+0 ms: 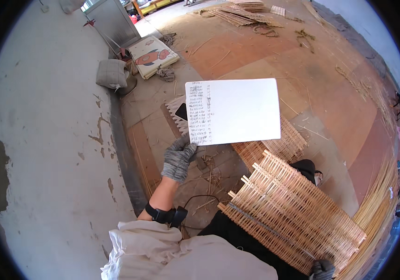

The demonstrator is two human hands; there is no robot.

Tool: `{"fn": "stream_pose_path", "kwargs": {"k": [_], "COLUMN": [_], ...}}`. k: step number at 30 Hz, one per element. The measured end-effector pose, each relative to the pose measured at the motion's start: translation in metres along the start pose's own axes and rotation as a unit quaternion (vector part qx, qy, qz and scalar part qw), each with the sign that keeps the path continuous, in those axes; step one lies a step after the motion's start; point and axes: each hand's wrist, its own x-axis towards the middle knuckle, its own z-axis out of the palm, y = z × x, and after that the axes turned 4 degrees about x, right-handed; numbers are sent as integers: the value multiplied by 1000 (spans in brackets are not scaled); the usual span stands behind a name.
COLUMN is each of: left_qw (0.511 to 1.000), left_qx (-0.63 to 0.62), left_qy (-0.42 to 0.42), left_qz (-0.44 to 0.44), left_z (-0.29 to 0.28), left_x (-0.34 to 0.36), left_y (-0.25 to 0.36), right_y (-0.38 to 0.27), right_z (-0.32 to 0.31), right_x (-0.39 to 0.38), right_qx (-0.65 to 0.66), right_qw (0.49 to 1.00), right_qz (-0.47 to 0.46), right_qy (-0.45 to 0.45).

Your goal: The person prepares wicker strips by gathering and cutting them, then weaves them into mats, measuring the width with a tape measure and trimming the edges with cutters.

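My left hand [178,159], in a grey knit glove, pinches the lower left corner of a white sheet of paper [242,112]. Rows of handwriting run down the sheet's left side. Across my lap lies a woven wicker panel [293,212] with stake ends sticking out along its upper left edge. A thin grey strip [270,229] stretches slantwise over the panel. My right hand [322,269], also gloved, is curled at the panel's lower edge, by the strip's lower end; what its fingers grip is hidden.
Another woven piece [284,142] lies behind the paper, and a dark phone-like object [181,112] beside it. A bundle of long canes [372,210] runs along the right. To the left rises a peeling wall [46,140]. A grey cushion [112,73] and a board with a rocket picture [153,56] are further off.
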Motion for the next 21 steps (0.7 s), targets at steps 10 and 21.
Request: {"fn": "stream_pose_path", "kwargs": {"k": [10,21], "left_qw": [994,994], "left_qx": [30,-34], "left_qy": [13,101], "left_qz": [101,21], "left_z": [6,-31], "left_x": [-6,35], "left_y": [-16,-58], "right_y": [8,17], "right_z": [2,3], "right_x": [2,-8], "right_qx": [-69,-69], "right_qw": [998,997], "right_qz": [-11,23], "right_qy": [-4,-40]}}
